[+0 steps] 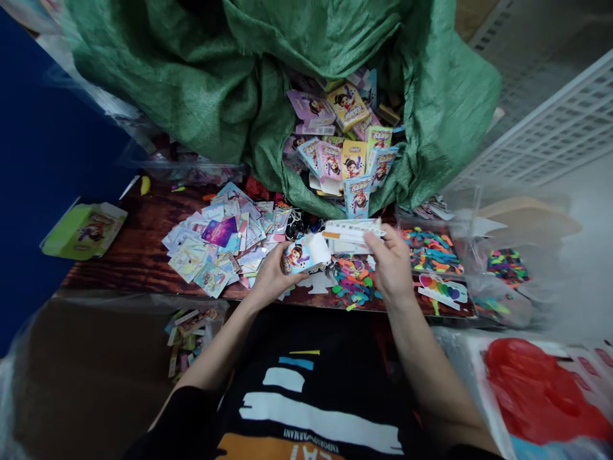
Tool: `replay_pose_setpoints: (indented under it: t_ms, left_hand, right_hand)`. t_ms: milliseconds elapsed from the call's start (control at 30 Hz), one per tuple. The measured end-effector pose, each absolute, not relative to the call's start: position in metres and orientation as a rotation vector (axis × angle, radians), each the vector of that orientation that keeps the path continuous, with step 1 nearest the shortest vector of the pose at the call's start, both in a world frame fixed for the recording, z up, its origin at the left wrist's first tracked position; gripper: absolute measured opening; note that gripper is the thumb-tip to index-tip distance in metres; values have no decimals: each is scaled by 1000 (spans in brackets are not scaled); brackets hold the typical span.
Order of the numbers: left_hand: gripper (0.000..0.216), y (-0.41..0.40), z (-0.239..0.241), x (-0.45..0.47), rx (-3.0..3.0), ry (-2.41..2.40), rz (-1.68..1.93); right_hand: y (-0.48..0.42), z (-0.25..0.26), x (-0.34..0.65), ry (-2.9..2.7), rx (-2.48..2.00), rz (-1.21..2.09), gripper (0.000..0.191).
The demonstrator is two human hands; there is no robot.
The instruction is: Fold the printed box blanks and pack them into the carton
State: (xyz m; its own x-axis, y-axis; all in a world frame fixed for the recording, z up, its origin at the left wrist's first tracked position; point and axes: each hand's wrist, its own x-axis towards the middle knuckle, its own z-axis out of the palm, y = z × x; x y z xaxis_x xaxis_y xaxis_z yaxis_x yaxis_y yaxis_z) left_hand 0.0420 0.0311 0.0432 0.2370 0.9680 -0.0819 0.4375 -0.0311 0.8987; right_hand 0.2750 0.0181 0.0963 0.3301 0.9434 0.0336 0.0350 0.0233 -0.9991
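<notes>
- Black shirt (311,396) with a white and orange print fills the bottom middle of the frame, and my bare forearms reach up on either side of it from black sleeves.
- My left hand (271,278) is clenched around a cartoon-girl packet (302,254), with my fingers wrapped about its lower edge.
- My right hand (390,265) is pinching a white card strip (352,233) and holds it up just beside the packet.
- Under both hands lies a wood-grain table top (124,255). Flat printed packets (215,246) are spread just left of my left hand, and loose coloured balloons (354,284) lie beneath my right.
- Right of my right hand sits a clear tray of balloons (431,250), with a rainbow heart card (443,292) just below it.
- Across the top of the frame, a green woven sack (191,83) gapes open, with more cartoon-girl packets (347,137) heaped in its mouth.
- Toward the left, a lime-green box (83,231) rests beside a dark blue surface (48,160).
- At lower left, a plastic bin (110,345) holds a few packets; a white plastic crate (550,121) stands at upper right, and a red-printed bag (541,390) lies at lower right.
</notes>
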Motion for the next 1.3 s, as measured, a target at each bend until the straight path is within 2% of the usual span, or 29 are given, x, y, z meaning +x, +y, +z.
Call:
replay_pose_setpoints:
  t_ms: [133,300,500,733,967,1133,1300]
  left_hand:
    - [69,26,40,41,1828,1322,789]
    - [73,21,33,37,1988,1265,778]
    - [64,19,31,34,2046,1310,796]
    - [67,19,36,40,1985,1327,790]
    - [62,19,31,33,2033,1410,776]
    - [64,18,31,36,2181,1346,793]
    - [67,19,32,45,2193,1260,800]
  right_hand:
    - [14,102,264,-1346,-1496,817,14]
    - [18,97,258,-1564,-1450,777,11]
    - [21,88,256,-1573,-1473,828,13]
    - [17,76,243,-1367,-1437,959,15]
    - [10,76,257,-1555,-1539,810,11]
    - [9,82,267,-1767,-1660,725,21]
    - [12,82,254,-1908,-1519,717,7]
